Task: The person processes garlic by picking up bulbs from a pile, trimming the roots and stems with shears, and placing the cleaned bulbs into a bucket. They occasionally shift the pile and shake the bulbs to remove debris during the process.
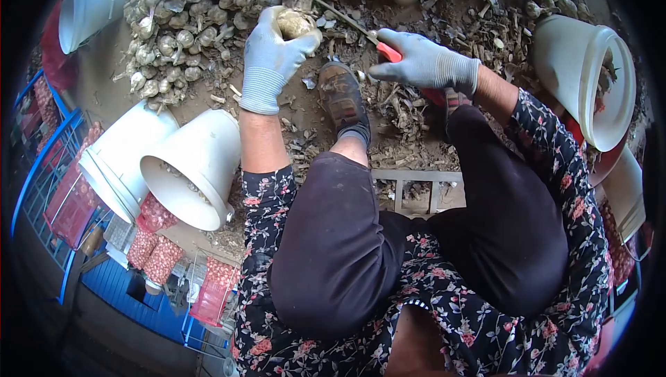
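Note:
My left hand (270, 58), in a pale grey-blue glove with a ribbed cuff, is closed round a garlic bulb (294, 24). The bulb's dry stem points up and away from me. In my gloved right hand (427, 61) is a knife (348, 22) with a red handle and a long, thin blade. The blade slants to the upper left, its tip end close to the stem. Beyond both hands lies a large heap of garlic (229, 2), bulbs with stalks still on.
Cut stalks and peelings (409, 113) litter the ground around my shoe (340, 96). At left, two white buckets (201, 148) (132, 148) lie tilted, with another bucket (100, 6) farther off. A big white bucket (565, 51) tips over at right. Filled net bags (163, 259) stand lower left.

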Demonstrator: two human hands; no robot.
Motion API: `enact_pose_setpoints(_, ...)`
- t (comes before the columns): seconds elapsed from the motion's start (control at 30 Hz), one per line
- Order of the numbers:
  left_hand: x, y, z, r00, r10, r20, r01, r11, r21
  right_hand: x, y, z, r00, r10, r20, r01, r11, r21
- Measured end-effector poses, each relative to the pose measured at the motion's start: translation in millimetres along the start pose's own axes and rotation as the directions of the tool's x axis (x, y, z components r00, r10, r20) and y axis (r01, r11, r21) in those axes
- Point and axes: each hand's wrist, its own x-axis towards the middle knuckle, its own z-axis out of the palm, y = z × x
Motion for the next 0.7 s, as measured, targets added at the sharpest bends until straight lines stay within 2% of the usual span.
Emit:
enact_pose_setpoints(0.07, -4, 14, -2, 0.997, 0.007, 0.080, -0.026, 0.971, 0.238, 6, -4, -1, 1.000, -0.021, -0.017, 0.021, 1.000, -0.005)
enact_pose_setpoints(0.13, -5, 11, 1, 0.997, 0.003, 0.080, -0.022, 0.970, 0.243, 10, -9, -4, 0.997, -0.059, -0.041, 0.057, 0.998, -0.040)
enact_pose_setpoints(0.17, -5, 9, 2, 0.997, 0.033, 0.075, -0.044, 0.986, 0.158, 8, -8, 0, 0.987, -0.115, -0.113, 0.114, 0.993, -0.019)
enact_pose_setpoints(0.2, -6, 7, 3, 0.996, 0.062, 0.064, -0.067, 0.995, 0.073, 5, -7, 4, 0.988, -0.114, -0.108, 0.113, 0.993, -0.021)
enact_pose_setpoints(0.23, -7, 7, 2, 0.993, 0.007, 0.121, 0.003, 0.996, -0.088, 2, -6, 9, 0.997, 0.002, -0.082, 0.011, 0.987, 0.163)
enact_pose_setpoints(0.27, -8, -1, 4, 0.993, 0.005, 0.116, 0.006, 0.996, -0.088, -1, -3, 13, 0.993, 0.112, -0.036, -0.093, 0.936, 0.339)
enact_pose_setpoints(0.3, -12, -11, 7, 0.999, -0.011, 0.045, 0.021, 0.974, -0.224, -4, 4, 16, 0.983, 0.057, -0.174, -0.016, 0.973, 0.229)
enact_pose_setpoints(0.33, -13, -22, 10, 0.999, -0.033, -0.024, 0.023, 0.935, -0.354, -5, 9, 15, 0.983, 0.052, -0.175, -0.011, 0.973, 0.231)
enact_pose_setpoints(0.37, -20, -21, 13, 0.999, -0.043, 0.020, 0.047, 0.799, -0.599, -6, 12, 15, 0.989, 0.089, -0.120, -0.056, 0.965, 0.257)
enact_pose_setpoints(0.4, -24, -28, 18, 0.999, -0.047, 0.027, 0.054, 0.799, -0.598, -9, 14, 16, 0.990, 0.132, -0.060, -0.110, 0.953, 0.281)
enact_pose_setpoints(0.43, -27, -37, 25, 0.997, -0.029, 0.066, 0.069, 0.641, -0.765, -11, 15, 18, 0.993, 0.120, -0.011, -0.106, 0.912, 0.397)
enact_pose_setpoints(0.47, -29, -43, 31, 0.996, 0.002, 0.093, 0.082, 0.448, -0.890, -11, 11, 20, 0.993, 0.121, -0.012, -0.107, 0.914, 0.393)
enact_pose_setpoints(0.5, -31, -36, 39, 0.993, 0.104, 0.052, 0.007, 0.390, -0.921, -11, 3, 24, 0.991, 0.123, 0.054, -0.121, 0.642, 0.757)
enact_pose_setpoints(0.53, -35, -29, 46, 0.993, 0.105, 0.053, 0.008, 0.390, -0.921, -11, -5, 28, 0.989, 0.095, 0.115, -0.134, 0.232, 0.963)
enact_pose_setpoints(0.57, -42, -13, 49, 0.977, 0.179, 0.116, 0.041, 0.373, -0.927, -12, -18, 18, 0.985, 0.034, 0.166, -0.170, 0.178, 0.969)
enact_pose_setpoints(0.6, -45, -3, 51, 0.951, 0.255, 0.176, 0.076, 0.358, -0.931, -6, -15, 18, 0.982, -0.066, 0.176, -0.175, 0.008, 0.984)
enact_pose_setpoints(0.63, -44, -18, 62, 0.945, 0.245, 0.216, 0.147, 0.270, -0.952, -3, -16, 12, 0.965, -0.205, 0.163, -0.179, -0.063, 0.982)
enact_pose_setpoints(0.67, -42, -16, 63, 0.942, 0.249, 0.223, 0.154, 0.269, -0.951, -3, -19, 6, 0.931, -0.337, 0.136, -0.191, -0.133, 0.973)
enact_pose_setpoints(0.7, -38, -14, 63, 0.936, 0.344, 0.071, -0.130, 0.526, -0.840, -5, -24, 3, 0.935, -0.331, 0.129, -0.183, -0.135, 0.974)
